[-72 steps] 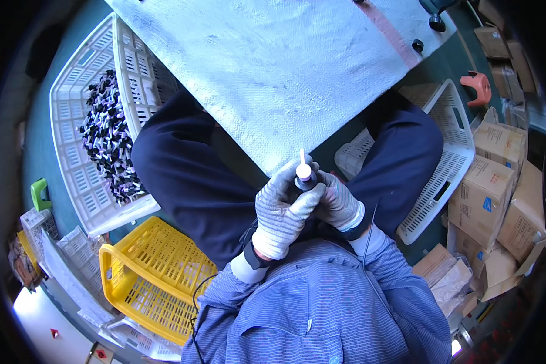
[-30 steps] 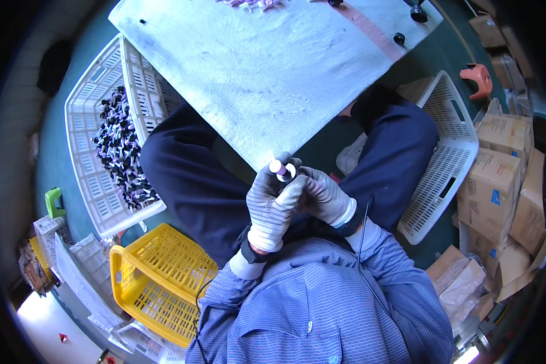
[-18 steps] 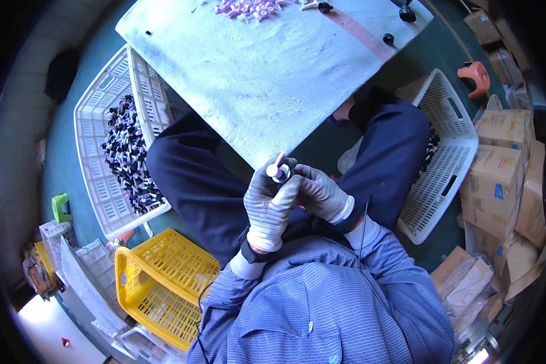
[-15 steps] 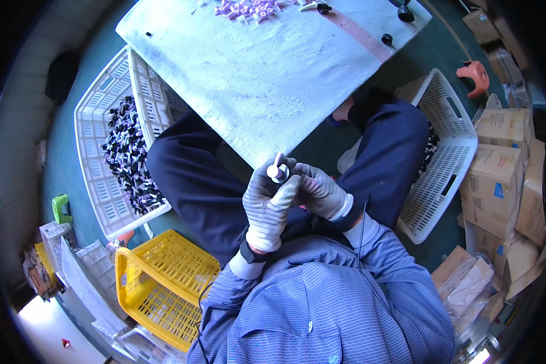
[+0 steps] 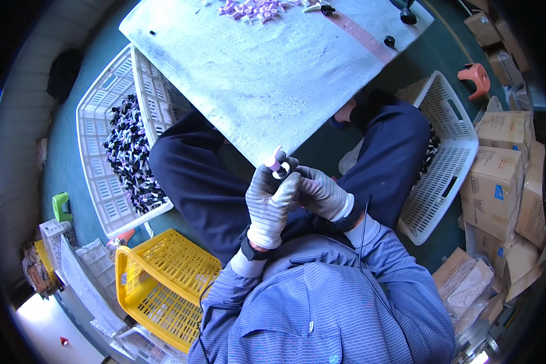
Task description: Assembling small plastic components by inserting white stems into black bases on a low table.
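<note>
Between both gloved hands I hold a small pump head point(image 5: 273, 163) with a pale pink and white top and a black collar, tilted and pointing away from me. My left hand point(image 5: 266, 206) has its fingers and thumb closed around it. My right hand point(image 5: 324, 195) is closed against its right side, its fingertips partly hidden behind the left thumb. Both hands are just below the near corner of the white-covered table point(image 5: 249, 91). A pile of pink and white nozzle parts point(image 5: 252, 9) lies at the table's far side.
On the left stands a white crate point(image 5: 91, 151) of black and pink pieces; a yellow basket point(image 5: 164, 261) sits nearer. Another white crate point(image 5: 449, 121) is at right, beside cardboard boxes point(image 5: 497, 176). Black round parts point(image 5: 389, 41) rest on the table.
The pump head has turned in my fingers, its pale top shifting slightly up and left and showing more of its side. My hands stay in nearly the same place.
</note>
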Available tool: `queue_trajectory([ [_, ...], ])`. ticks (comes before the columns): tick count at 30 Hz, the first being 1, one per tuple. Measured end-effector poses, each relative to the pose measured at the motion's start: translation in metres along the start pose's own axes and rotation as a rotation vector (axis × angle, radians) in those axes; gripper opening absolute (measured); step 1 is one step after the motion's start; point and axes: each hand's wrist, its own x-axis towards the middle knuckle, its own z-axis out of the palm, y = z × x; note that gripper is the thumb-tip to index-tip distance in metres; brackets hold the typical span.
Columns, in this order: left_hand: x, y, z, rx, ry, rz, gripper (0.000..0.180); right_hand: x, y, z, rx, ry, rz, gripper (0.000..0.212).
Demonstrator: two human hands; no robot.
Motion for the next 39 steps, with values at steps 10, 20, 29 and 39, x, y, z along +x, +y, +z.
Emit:
queue_trajectory([
  [10, 0.006, 0.013, -0.003, 0.219, 0.106, 0.137, 0.035, -0.006, -0.007, -0.002, -0.200, 0.178, 0.007, 0.033],
  [20, -0.004, 0.018, -0.033, 0.473, 0.015, 0.140, 0.025, -0.014, -0.033, 0.009, -0.609, 0.201, 0.069, 0.033],
  [29, -0.013, 0.008, -0.028, 0.576, -0.177, 0.124, 0.016, -0.019, -0.044, 0.028, -1.140, -0.096, -0.138, 0.055],
  [39, -0.042, 0.009, -0.019, 0.583, -0.168, -0.128, 0.015, -0.049, -0.039, 0.028, -1.392, -0.026, -0.104, 0.039],
])
